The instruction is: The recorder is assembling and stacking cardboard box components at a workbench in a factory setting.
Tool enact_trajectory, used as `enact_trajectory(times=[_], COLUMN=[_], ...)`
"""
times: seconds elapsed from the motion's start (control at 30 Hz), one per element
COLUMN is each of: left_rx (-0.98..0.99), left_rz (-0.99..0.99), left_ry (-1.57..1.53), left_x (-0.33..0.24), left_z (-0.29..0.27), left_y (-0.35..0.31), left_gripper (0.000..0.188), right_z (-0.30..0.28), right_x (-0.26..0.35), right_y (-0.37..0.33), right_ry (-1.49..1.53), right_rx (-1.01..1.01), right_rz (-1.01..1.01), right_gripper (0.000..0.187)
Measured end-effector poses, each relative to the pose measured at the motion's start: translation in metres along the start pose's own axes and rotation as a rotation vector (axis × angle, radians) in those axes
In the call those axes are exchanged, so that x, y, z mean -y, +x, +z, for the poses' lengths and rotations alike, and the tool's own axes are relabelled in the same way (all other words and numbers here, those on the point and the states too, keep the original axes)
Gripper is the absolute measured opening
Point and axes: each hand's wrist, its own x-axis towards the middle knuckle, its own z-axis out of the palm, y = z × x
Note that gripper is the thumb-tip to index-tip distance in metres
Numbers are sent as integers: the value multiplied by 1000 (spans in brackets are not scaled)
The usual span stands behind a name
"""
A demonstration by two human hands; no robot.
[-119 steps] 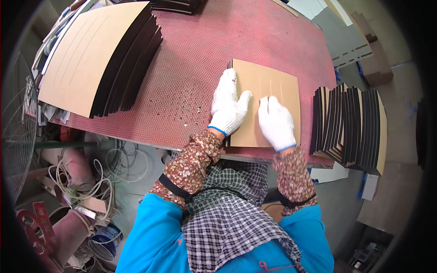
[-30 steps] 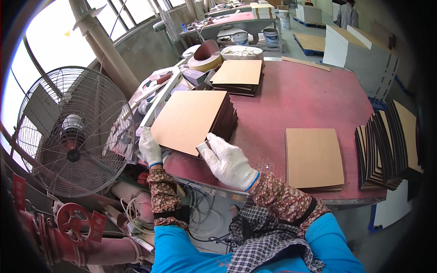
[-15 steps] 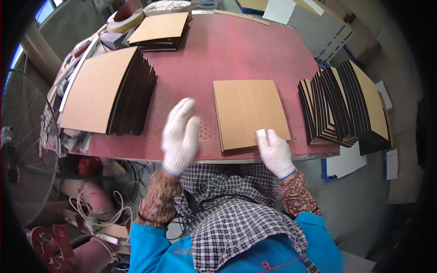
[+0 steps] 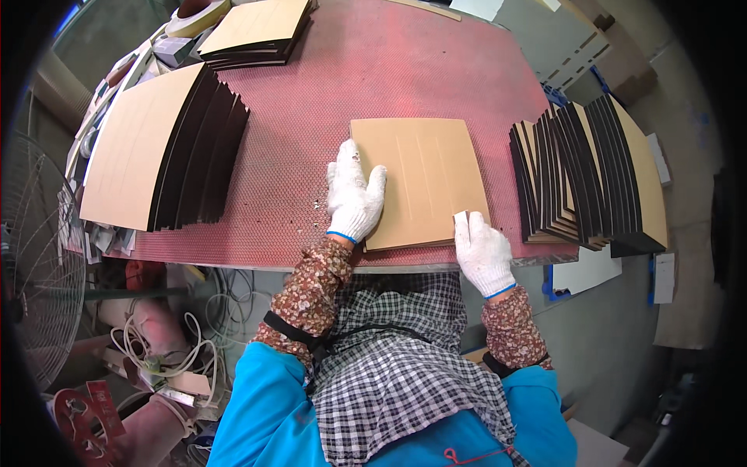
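A tan cardboard sheet (image 4: 424, 179), with faint lengthwise crease lines and at least one more layer under it, lies near the table's front edge. My left hand (image 4: 354, 198), in a white knit glove, lies along its left edge with the fingers stretched and the thumb apart on top. At the sheet's lower right corner is my right hand (image 4: 482, 253), also gloved. Its fingers are closed on a small flat white piece (image 4: 462, 218), which touches the sheet near the corner. Most of that piece is hidden by the fingers.
On the red textured table (image 4: 296, 156) stand a tall leaning stack of dark-edged boards (image 4: 136, 148) at left and a lower stack (image 4: 253, 27) behind it. A fanned row of boards (image 4: 583, 175) stands at right. A fan (image 4: 43, 257) and loose hoses (image 4: 167, 346) are at lower left.
My left hand has come down and rightward from the air onto the sheet's left edge. The right hand has slid slightly right, still holding the white piece. The view has shifted somewhat.
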Motion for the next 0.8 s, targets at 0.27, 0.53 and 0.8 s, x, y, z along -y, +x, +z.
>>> enact_trajectory(times=[0.27, 0.53, 0.8], left_rx=[73, 67, 59], left_rz=[-40, -46, -29], left_ry=[-14, -47, -14], left_x=[-5, -3, -5], left_z=[-9, -8, -8], left_y=[2, 0, 2], left_gripper=[76, 77, 76], right_z=[23, 42, 56], right_x=[-6, -14, -27], right_y=[33, 124, 171], right_ry=[6, -47, 21], right_rx=[-13, -45, 37], right_rz=[-7, -84, 8], right_gripper=[26, 23, 31])
